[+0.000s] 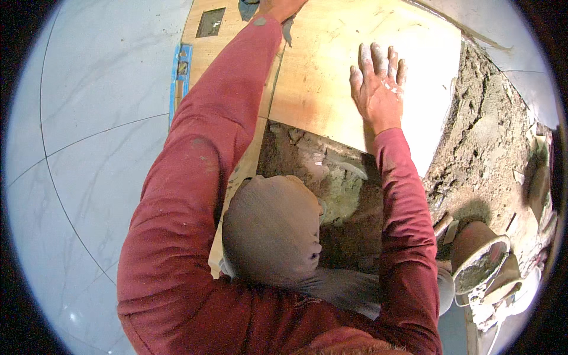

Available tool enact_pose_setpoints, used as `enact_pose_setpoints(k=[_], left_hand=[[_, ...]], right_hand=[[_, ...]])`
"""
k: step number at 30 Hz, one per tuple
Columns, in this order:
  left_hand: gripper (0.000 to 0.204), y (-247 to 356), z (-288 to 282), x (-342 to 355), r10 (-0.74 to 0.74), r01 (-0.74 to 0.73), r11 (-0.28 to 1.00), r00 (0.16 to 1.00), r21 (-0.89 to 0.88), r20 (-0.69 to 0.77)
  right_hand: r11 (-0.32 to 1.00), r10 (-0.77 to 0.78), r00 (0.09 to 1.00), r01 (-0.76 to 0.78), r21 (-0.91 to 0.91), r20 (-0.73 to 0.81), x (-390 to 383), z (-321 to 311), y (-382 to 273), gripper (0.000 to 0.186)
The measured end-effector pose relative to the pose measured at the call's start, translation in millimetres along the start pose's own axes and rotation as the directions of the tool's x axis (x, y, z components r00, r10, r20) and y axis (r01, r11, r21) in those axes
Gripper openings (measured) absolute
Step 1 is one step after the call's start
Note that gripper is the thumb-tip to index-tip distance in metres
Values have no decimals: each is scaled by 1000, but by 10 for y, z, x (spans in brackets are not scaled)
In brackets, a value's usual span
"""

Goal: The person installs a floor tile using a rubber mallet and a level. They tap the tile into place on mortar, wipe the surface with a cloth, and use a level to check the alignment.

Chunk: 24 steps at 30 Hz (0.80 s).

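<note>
My right hand [380, 89] lies flat, fingers apart and dusted with pale residue, on a large pale wood-look panel [319, 47]. My left hand [278, 9] reaches to the top edge of the view, by a dark grey smear or piece [247, 9]; its fingers are mostly cut off, so what it touches is unclear. Both arms are in red sleeves, and my grey-clad knee [269, 228] is between them. Below the panel is a recess of rough dark bedding [316, 163]. A small square cutout [210, 22] is in the wood-look surface at upper left.
A blue spirit level [177, 89] lies along the left edge beside grey marble-look tiles [89, 142]. Rough rubble and mortar [473, 130] run down the right. Mortar-crusted buckets [476, 260] and scraps stand at lower right. More grey tile [520, 47] is at upper right.
</note>
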<state>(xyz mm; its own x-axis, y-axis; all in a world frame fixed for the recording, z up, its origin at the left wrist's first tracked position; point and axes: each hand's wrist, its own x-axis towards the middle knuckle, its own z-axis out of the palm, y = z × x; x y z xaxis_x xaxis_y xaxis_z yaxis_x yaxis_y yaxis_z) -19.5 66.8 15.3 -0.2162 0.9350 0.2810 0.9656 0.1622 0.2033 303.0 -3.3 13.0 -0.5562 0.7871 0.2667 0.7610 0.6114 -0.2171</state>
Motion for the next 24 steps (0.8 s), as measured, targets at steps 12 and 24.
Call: enact_pose_setpoints(k=[12,24], left_hand=[[60,242,-732,-1346,150,-158,987,964,23,218],[56,74,-2195,-3252,119,-76,993,778,-95,617]], right_hand=[[1000,23,1000,-23,15,-10,-26,3,11,53],[998,54,999,-53,22,-4,-43,62,30,55]])
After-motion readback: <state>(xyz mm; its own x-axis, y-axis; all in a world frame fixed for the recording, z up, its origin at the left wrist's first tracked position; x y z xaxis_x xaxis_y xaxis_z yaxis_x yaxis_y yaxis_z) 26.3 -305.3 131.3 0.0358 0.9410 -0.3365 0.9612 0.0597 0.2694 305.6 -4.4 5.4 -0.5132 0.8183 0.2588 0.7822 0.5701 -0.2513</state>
